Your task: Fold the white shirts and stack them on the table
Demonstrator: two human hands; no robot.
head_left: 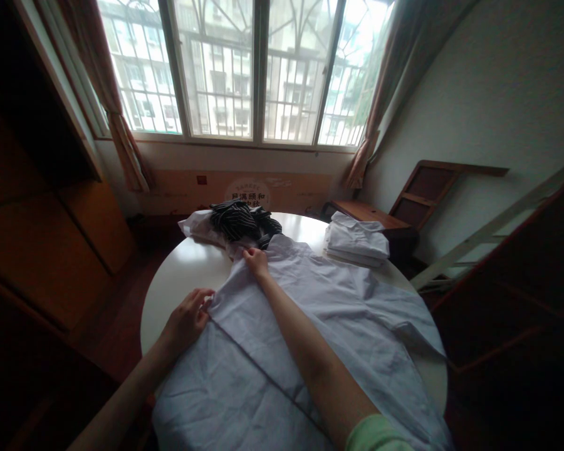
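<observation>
Two hands work one pale lilac shirt (319, 326), creased and spread flat over our round white tabletop (183, 269), its long axis running from us toward the window. Our left hand (188, 319) pinches its left edge; our right hand (256, 262) pinches the far end. One striped garment (237, 220) and one folded white stack (357, 241) lie beyond.
</observation>
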